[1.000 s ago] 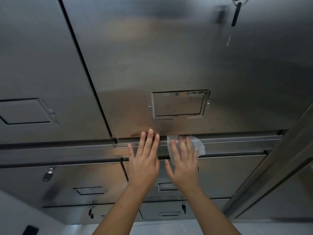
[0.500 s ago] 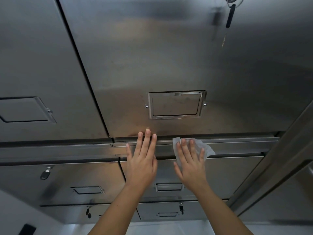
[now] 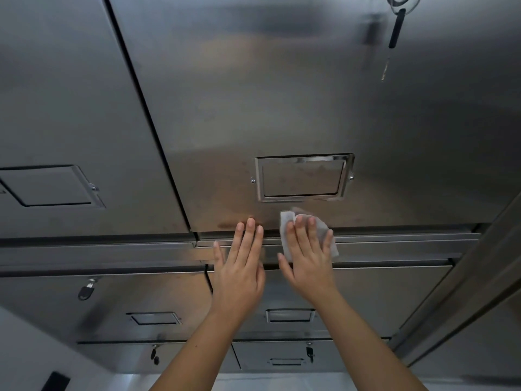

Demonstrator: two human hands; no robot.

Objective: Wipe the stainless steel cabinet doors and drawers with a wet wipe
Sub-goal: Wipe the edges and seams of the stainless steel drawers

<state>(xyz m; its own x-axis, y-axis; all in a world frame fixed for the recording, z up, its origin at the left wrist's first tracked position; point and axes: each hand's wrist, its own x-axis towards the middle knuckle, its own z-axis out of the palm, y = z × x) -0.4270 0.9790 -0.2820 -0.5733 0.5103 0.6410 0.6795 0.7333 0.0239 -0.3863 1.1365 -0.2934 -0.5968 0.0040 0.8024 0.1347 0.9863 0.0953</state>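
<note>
One wet wipe [image 3: 286,221] beneath the flat right hand [image 3: 308,263], against the cabinet door [image 3: 282,94].

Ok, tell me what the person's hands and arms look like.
Left hand and right hand are bare: no gloves, rings or watch visible. Left forearm and right forearm show no sleeve.

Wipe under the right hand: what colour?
Plain white wipe, no pattern, seen in the head view, pressed flat on the steel door by the right hand.
</note>
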